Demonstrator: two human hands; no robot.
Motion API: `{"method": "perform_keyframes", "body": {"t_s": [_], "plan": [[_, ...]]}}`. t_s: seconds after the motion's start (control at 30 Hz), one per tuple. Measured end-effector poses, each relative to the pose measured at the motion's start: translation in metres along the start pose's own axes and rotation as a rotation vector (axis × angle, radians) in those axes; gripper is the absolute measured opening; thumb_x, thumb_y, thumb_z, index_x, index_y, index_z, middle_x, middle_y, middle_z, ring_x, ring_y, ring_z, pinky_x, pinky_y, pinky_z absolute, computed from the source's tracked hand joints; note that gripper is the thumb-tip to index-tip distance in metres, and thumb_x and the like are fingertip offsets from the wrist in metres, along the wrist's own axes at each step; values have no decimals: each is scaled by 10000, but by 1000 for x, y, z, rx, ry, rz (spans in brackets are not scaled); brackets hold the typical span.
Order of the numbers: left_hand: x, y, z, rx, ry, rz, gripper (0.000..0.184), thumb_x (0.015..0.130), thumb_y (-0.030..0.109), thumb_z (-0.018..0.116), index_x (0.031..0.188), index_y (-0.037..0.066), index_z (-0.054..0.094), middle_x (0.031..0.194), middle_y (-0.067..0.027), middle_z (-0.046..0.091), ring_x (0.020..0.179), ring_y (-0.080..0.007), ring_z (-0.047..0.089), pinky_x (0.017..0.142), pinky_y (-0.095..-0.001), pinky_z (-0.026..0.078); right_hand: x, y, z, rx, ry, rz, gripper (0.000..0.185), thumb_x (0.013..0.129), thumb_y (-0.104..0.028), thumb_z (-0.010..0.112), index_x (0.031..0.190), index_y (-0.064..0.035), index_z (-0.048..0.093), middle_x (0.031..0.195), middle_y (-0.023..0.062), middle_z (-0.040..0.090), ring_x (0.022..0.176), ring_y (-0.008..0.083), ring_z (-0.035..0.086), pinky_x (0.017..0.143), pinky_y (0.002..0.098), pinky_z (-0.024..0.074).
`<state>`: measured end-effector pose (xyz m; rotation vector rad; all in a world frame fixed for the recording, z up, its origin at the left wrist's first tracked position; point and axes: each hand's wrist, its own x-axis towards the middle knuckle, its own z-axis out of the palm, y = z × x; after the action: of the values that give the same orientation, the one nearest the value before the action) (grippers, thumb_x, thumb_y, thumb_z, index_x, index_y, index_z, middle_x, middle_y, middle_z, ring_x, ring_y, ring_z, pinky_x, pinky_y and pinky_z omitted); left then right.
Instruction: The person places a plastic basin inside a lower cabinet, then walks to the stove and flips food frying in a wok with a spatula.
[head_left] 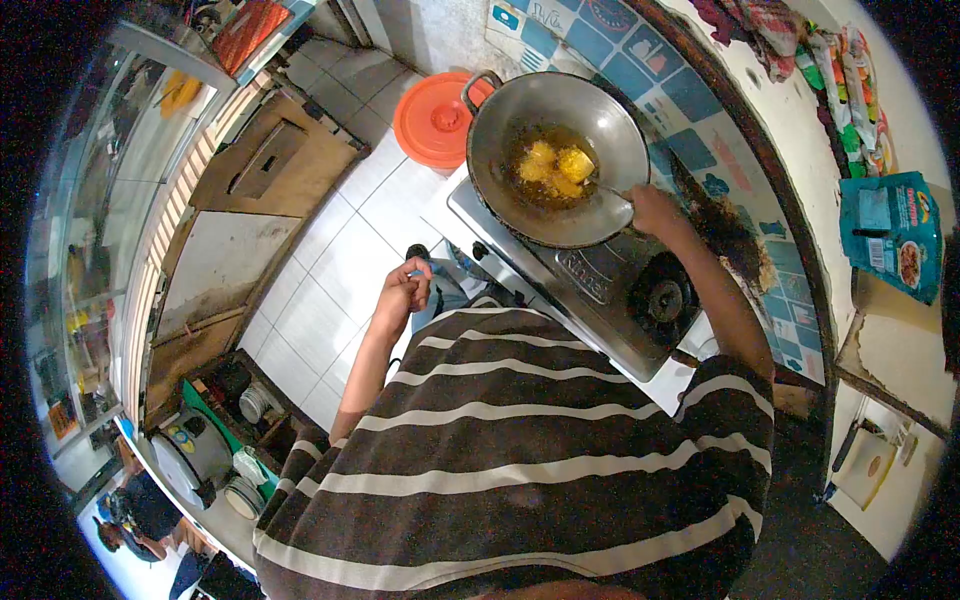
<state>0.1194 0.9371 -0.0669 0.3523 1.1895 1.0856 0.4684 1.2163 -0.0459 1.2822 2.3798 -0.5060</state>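
Note:
A large metal wok (510, 190) sits on the left side of the gas stove (610, 325). Yellow-orange pieces of food (555, 167) lie in oil at its bottom. My right hand (657, 212) is closed around the handle of a utensil (610, 190) that reaches into the wok; the utensil's tip is by the food. My left hand (407, 285) hangs over the floor, left of the stove, fingers curled together. Whether anything small is inside them cannot be made out.
Behind the wok's left side stands an orange lidded bucket (435, 120). The bare burner (664, 298) is at the stove's right. A teal packet (890, 235) is at the far right. A rice cooker (190, 455) stands lower left; a person (140, 520) is beyond it.

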Motion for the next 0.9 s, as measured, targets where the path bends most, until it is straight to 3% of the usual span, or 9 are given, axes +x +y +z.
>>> {"method": "perform_keyframes", "body": {"t_s": [0.37, 0.57, 0.67, 0.9], "plan": [[5, -2, 2, 15, 14, -4, 294, 658, -91, 303, 840, 62, 476, 505, 32, 318, 440, -62, 261, 404, -219, 188, 2, -7, -4, 29, -19, 102, 390, 719, -168, 624, 1102, -105, 586, 1067, 192, 574, 1027, 342, 537, 863, 429, 436], [7, -4, 4, 4, 31, -26, 280, 657, -88, 305, 830, 54, 474, 504, 34, 323, 440, -62, 265, 404, -218, 193, 6, 2, 4, 12, 7, 55, 367, 715, -183, 630, 1069, -89, 612, 1021, 201, 591, 983, 359, 556, 851, 430, 444], [8, -7, 3, -14, 4, -19, 280, 657, -87, 303, 830, 55, 472, 506, 34, 319, 438, -64, 259, 404, -218, 193, 34, 35, 36, 67, -80, -19, 355, 708, -230, 646, 1027, -74, 633, 998, 214, 599, 956, 367, 568, 843, 439, 448], [6, -4, 2, 10, 40, -41, 261, 686, -82, 303, 830, 58, 469, 509, 37, 317, 434, -63, 258, 405, -215, 196, 19, 17, 13, 76, 23, -5, 361, 683, -265, 665, 997, -86, 654, 1026, 207, 601, 971, 359, 568, 848, 430, 447]]}}
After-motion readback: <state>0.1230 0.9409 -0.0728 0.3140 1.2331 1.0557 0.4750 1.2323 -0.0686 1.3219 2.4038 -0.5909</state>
